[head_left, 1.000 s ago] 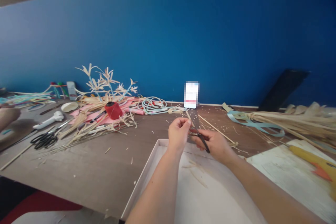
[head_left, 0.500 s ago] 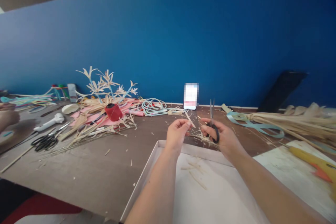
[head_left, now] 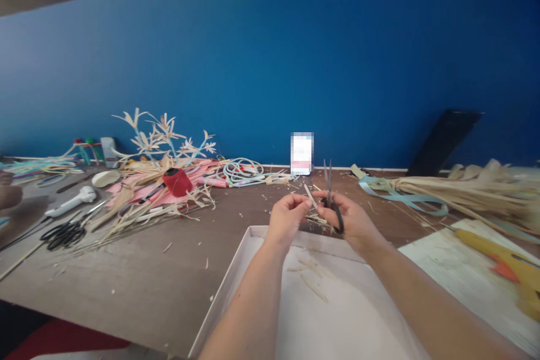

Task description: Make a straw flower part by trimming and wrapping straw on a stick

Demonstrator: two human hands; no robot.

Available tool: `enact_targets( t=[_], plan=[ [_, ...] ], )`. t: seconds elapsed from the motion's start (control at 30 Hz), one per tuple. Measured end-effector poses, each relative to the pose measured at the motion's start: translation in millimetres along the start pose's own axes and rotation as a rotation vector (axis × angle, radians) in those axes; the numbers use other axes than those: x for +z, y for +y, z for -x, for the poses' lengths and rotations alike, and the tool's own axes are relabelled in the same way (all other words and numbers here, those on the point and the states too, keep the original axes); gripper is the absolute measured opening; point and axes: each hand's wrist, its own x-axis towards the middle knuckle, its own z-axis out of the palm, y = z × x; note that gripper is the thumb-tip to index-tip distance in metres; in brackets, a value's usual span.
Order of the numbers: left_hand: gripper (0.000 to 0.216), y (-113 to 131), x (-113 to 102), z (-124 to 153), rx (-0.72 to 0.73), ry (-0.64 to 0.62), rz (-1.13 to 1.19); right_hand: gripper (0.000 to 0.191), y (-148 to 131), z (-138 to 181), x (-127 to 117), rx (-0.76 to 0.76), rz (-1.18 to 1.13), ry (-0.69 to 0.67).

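Note:
Between the fingertips of my left hand point(head_left: 289, 216) is a thin pale strip point(head_left: 310, 194), looking like straw or dried husk. My right hand point(head_left: 348, 216) has black-handled scissors point(head_left: 336, 215) looped on its fingers, the blades pointing up and slightly apart. Its thumb and fingertips meet the strip beside my left fingers, so both hands are touching or nearly so. Below them a shallow white box point(head_left: 337, 315) holds several narrow pale slivers point(head_left: 312, 284). More pale scraps point(head_left: 318, 219) lie on the table just behind the box rim.
Left are straw-like flowers point(head_left: 162, 135), a red spool point(head_left: 178, 181), black scissors point(head_left: 63, 233) and a white tool point(head_left: 73, 202). A lit phone point(head_left: 301, 154) leans at the wall. Right are dried husks point(head_left: 447, 185) and a yellow glue gun point(head_left: 493, 253). Another person's hand point(head_left: 9, 191) shows far left.
My right hand has moved left to meet my left hand, and its fingertips now touch the strip. The scissors came along, still upright. The view has shifted slightly.

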Motion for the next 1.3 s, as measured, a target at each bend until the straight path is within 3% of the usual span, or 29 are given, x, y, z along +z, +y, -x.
enact_targets(
  t=[0.5, 0.77, 1.17, 1.3],
  plan=[
    [0.03, -3, -3, -4, 0.004, 0.078, 0.105, 0.046, 8, 1, 4, -0.102, 0.2, -0.036],
    [0.029, -1, -3, -4, 0.002, 0.059, 0.118, 0.045, 8, 0, 5, -0.105, 0.202, -0.045],
    [0.023, -3, -4, -4, -0.028, 0.043, 0.032, 0.049, 5, 0, 4, -0.054, 0.126, -0.016],
    [0.024, -2, -7, -7, 0.013, 0.144, 0.067, 0.052, 2, 1, 4, 0.025, 0.138, -0.044]
  ],
)
